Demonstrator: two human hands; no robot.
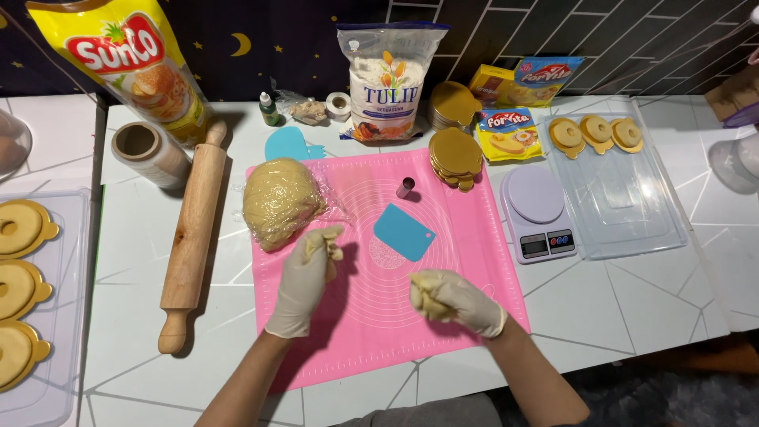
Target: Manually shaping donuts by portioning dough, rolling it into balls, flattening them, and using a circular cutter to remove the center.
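Pink silicone mat (466,261) on a white marble-look table (632,304). Both gloved hands, left hand (304,281) and right hand (458,300), have fingers curled tight around a dough piece (330,243), mostly hidden. Wrapped dough ball (278,202) sits at the mat's corner; trays cut off at left.

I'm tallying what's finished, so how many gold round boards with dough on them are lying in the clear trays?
6. Three sit in the left tray: top, middle, bottom. Three line the far edge of the right tray. The left tray is cut off, so more may be hidden.
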